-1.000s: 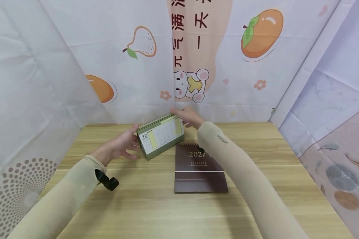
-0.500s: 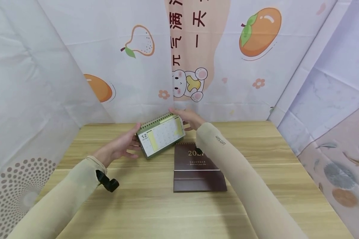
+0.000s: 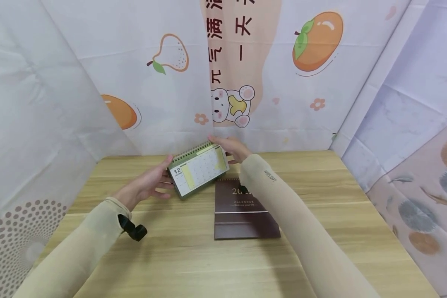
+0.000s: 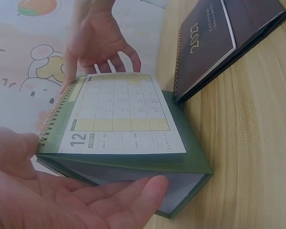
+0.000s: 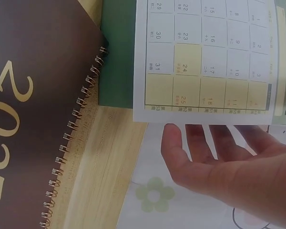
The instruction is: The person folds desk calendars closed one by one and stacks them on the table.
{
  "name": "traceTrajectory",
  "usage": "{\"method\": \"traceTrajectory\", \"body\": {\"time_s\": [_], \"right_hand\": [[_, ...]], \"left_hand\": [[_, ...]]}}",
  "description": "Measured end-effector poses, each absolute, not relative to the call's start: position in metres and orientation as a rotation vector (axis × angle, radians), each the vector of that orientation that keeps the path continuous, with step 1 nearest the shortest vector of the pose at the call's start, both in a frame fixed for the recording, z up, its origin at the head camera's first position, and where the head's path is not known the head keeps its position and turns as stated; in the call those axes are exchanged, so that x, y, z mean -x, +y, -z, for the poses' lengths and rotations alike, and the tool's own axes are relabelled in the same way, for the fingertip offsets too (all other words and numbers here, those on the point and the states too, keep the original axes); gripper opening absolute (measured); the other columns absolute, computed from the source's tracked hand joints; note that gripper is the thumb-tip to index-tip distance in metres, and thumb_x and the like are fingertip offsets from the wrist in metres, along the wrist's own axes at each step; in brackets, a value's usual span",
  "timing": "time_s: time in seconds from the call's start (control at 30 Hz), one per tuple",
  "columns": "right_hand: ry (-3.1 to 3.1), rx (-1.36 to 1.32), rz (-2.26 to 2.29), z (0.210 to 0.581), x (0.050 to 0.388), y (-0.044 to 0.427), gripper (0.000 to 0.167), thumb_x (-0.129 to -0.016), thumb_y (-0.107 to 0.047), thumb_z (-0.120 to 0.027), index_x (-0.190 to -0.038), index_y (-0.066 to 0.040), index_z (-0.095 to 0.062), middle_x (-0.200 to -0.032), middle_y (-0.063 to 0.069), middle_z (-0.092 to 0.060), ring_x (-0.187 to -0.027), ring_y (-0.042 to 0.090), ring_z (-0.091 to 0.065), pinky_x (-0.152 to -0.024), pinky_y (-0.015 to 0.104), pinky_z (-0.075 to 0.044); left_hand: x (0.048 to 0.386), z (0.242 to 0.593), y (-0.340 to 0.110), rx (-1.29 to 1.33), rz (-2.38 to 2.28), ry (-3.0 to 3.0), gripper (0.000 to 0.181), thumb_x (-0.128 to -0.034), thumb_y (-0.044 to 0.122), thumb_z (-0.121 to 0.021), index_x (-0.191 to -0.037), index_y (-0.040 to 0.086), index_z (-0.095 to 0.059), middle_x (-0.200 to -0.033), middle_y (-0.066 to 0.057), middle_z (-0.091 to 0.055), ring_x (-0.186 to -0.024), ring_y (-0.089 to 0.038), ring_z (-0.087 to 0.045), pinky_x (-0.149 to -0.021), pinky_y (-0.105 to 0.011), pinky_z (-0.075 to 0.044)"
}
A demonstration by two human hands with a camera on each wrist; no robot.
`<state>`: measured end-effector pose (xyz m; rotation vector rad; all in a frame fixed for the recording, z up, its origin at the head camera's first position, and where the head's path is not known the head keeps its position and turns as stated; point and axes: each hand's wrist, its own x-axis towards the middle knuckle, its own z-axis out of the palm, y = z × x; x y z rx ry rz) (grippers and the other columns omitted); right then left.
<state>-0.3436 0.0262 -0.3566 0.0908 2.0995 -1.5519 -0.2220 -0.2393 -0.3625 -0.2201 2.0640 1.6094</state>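
Left hand [image 3: 152, 182] and right hand [image 3: 234, 147], fingers spread loosely, touch both ends of the green calendar [image 3: 199, 170], which I judge stood up but askew and not yet released.

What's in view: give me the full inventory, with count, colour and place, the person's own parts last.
Green desk calendar: one, green with a white-and-yellow page marked 12, between the two hands.
2027 desk calendar: one, dark brown with gold lettering, on the table, nearer the person and right of the green one.
Table: one, light wood grain, below everything.
Printed cloth: number of sheets unclear, mostly white, behind and beside the table.
Wrist cameras: two, black, one per wrist, the right one mostly hidden.
Sleeves: two, cream, on both arms.
Left hand: one, bare, at the green calendar's left end.
Right hand: one, bare, at its right end.
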Motion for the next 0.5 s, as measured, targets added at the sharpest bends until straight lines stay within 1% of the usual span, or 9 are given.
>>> {"method": "traceTrajectory", "body": {"time_s": [0.13, 0.2, 0.27, 0.4, 0.5], "right_hand": [[2.107, -0.108, 1.547, 0.3579, 0.3433, 0.0260, 0.102, -0.082, -0.070, -0.071, -0.154, -0.009, -0.033, -0.149, 0.013, -0.043, -0.139, 0.035, -0.039, -0.112, 0.059, -0.033], [2.114, -0.109, 1.539, 0.3581, 0.3430, 0.0257, 0.100, -0.082, -0.070, -0.071, -0.153, -0.009, -0.035, -0.146, 0.013, -0.046, -0.137, 0.034, -0.041, -0.112, 0.059, -0.034], [2.109, -0.101, 1.541, 0.3580, 0.3429, 0.0254, 0.099, -0.082, -0.070, -0.071, -0.152, -0.009, -0.037, -0.150, 0.013, -0.044, -0.139, 0.034, -0.040, -0.112, 0.060, -0.034], [2.101, -0.074, 1.540, 0.3577, 0.3432, 0.0250, 0.091, -0.083, -0.069, -0.070, -0.146, -0.009, -0.045, -0.158, 0.011, -0.037, -0.145, 0.031, -0.035, -0.113, 0.060, -0.032], [2.103, -0.069, 1.538, 0.3574, 0.3436, 0.0252, 0.092, -0.083, -0.069, -0.070, -0.147, -0.009, -0.043, -0.160, 0.011, -0.035, -0.145, 0.031, -0.034, -0.113, 0.060, -0.032]], "left_hand": [[0.2223, 0.3635, -0.2396, 0.207, -1.605, 2.061, 0.099, -0.0964, 0.077, -0.028, -0.154, -0.003, -0.026, -0.153, -0.033, -0.034, -0.139, -0.046, -0.037, -0.099, -0.056, -0.049], [0.2223, 0.3639, -0.2400, 0.203, -1.603, 2.060, 0.099, -0.0963, 0.077, -0.028, -0.153, -0.004, -0.027, -0.152, -0.033, -0.035, -0.139, -0.046, -0.037, -0.100, -0.056, -0.049], [0.2220, 0.3642, -0.2408, 0.206, -1.602, 2.060, 0.099, -0.0962, 0.078, -0.028, -0.153, -0.004, -0.028, -0.152, -0.032, -0.035, -0.139, -0.046, -0.037, -0.099, -0.055, -0.049], [0.2214, 0.3634, -0.2420, 0.201, -1.591, 2.073, 0.099, -0.0963, 0.078, -0.027, -0.151, -0.005, -0.030, -0.150, -0.032, -0.037, -0.138, -0.046, -0.038, -0.096, -0.053, -0.052], [0.2214, 0.3622, -0.2422, 0.195, -1.579, 2.083, 0.100, -0.0957, 0.078, -0.027, -0.150, -0.005, -0.031, -0.148, -0.031, -0.038, -0.138, -0.046, -0.039, -0.095, -0.052, -0.052]]}}
